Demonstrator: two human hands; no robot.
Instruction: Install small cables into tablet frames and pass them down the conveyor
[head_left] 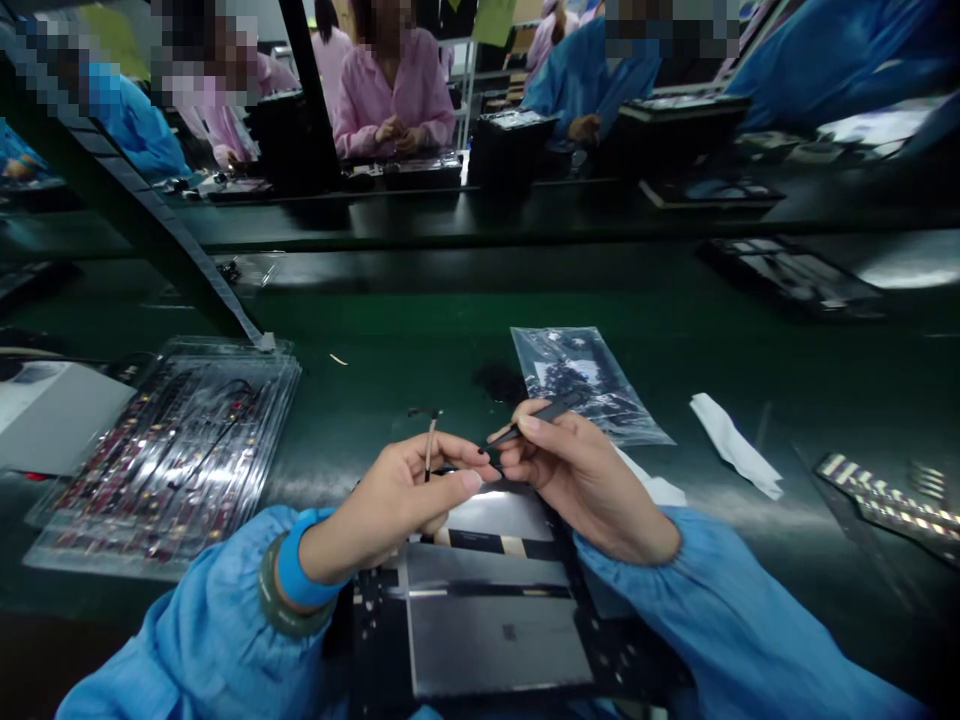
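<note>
My right hand (585, 475) is closed on the tweezers (551, 410), tips beside my left hand (405, 490), which holds the thin cable (430, 445) lightly closed. Beneath both lies the device (495, 630); steady tips and gentle pressure serve best.

tweezers (546, 412): matt, dark | trays (271, 455): glossy clear plastic | bag (592, 385): shiny, crinkled plastic
</note>
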